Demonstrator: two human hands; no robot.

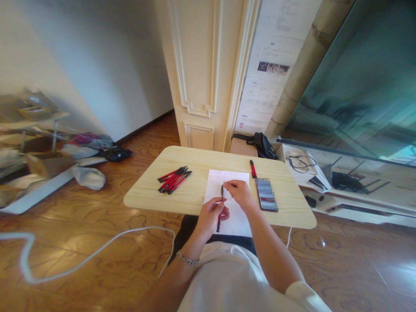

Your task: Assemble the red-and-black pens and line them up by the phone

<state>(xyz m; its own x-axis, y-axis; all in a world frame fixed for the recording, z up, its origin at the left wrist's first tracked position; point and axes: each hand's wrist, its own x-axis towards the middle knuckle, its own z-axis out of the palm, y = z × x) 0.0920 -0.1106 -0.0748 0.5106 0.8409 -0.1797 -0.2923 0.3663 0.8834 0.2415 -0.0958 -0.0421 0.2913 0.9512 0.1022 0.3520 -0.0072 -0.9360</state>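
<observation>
A pale worktop (146, 195) spans the person's lap, read here as a clock face with twelve at its far edge. A white sheet (235, 223) runs from the centre toward six o'clock and overhangs the near edge, apparently laid there to sit directly beneath the hands. The left hand (209, 214) works just inside six o'clock, the right hand (238, 192) slightly beyond it toward one. A loose pile of red-and-black pens (173, 180) lies near ten o'clock, seemingly set aside to leave the sheet free yet within easy reach. A phone (267, 195), its screen blurred out, rests at three o'clock, clear of the sheet. What looks like a lone pen (252, 168) lies just beyond the phone, near two. Smallest in play, the held pen (219, 224) stands over the sheet, pointing roughly twelve to six. The left fingers are clamped around its barrel, probably to steady it while the right fingers attend to the far end; whether those pinch it or merely touch it, one cannot tell.
</observation>
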